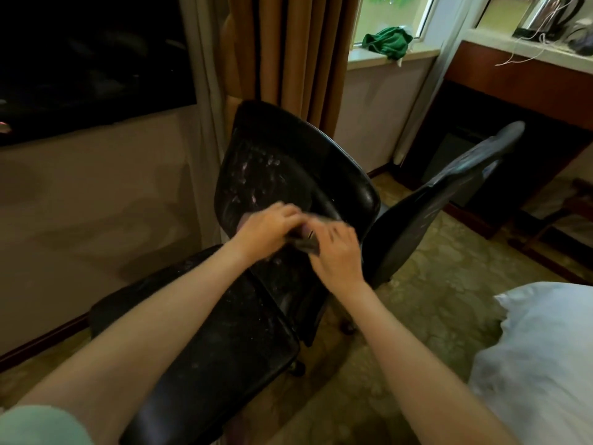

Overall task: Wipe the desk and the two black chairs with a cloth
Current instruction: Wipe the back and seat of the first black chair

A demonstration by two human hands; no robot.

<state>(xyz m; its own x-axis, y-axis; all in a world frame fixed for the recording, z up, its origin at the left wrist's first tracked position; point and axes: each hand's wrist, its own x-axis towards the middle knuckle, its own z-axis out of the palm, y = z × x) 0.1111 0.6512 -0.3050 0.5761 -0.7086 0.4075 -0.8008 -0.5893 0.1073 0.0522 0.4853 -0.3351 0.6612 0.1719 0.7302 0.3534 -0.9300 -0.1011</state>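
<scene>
Hotel-type room, patterned carpet (433, 284), brown curtains (288, 43), white pillow (539, 348) on the bed at lower right.

Fingers (288, 213) of the left hand (269, 228) are curled down over a small dark cloth (305, 245). The right hand (337, 255) has its fingers (340, 231) bent in on the same wad from the other side, so both hands grip it together. It's all motion-blurred, so I can't tell how the thumbs sit.

The cloth is at the bottom of the backrest of the near black chair (288, 162), right where the back meets the seat. That backrest shows pale smudges and flecks higher up, and the seat looks dusty too.

The second black chair (433, 207) stands just beside it on the right, with no hand on it. The surface (513, 78), a wooden desk in the far right corner, carries a kettle (545, 14) and some cords, well apart from the hands. A green rag (386, 41) lies on the windowsill.

My read: this is the first chair's backrest, partway through at best. The next move probably calls for bunching the cloth to a cleaner face, then firm strokes up over those smudges. One hand should steady the chair, since it looks to be on castors and could roll or swivel.
</scene>
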